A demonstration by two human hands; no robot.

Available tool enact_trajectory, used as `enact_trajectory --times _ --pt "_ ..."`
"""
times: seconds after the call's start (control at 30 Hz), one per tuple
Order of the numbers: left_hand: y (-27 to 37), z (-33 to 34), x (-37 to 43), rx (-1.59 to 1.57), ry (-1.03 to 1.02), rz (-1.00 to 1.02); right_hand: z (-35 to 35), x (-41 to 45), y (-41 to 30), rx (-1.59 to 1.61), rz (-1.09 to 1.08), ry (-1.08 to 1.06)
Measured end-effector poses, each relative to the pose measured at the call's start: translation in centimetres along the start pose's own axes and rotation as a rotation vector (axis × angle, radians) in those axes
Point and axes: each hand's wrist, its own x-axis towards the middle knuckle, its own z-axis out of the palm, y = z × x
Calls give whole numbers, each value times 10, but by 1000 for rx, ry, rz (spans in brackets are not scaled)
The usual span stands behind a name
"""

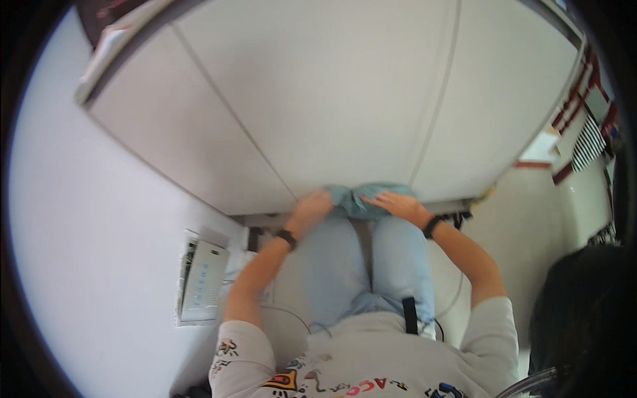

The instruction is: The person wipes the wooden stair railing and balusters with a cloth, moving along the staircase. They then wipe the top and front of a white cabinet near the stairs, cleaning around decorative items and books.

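Note:
A grey-green cloth (371, 198), possibly a garment, lies bunched across my knees against the foot of a large white panelled cabinet front (338, 99). My left hand (312, 211) is at the cloth's left end, blurred, with its fingers curled on the fabric. On the right part of the cloth rests my right hand (398, 205), palm down and index finger reaching toward the middle fold. Whether its fingers pinch the fabric is hard to make out. Both wrists wear black bands. Below the cloth are my light-blue jeans (338, 258).
On the left wall sits a recessed white box (204, 281) with a tilted cover bearing writing. Thin cables (288, 311) run beside my legs. A large dark shape (577, 308) stands close at lower right. Farther right hangs a black-and-white striped cloth (588, 145) near dark-red framework.

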Motion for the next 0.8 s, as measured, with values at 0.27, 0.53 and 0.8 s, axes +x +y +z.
enact_trajectory --times 0.27,0.53,0.8 --pt "-24 -182 84 1 248 -376 -157 72 74 75 221 214" --pt "-141 -312 147 293 817 -408 -275 207 122 -188 270 896" --pt "-138 -201 70 146 801 -271 -204 211 54 -123 212 611"
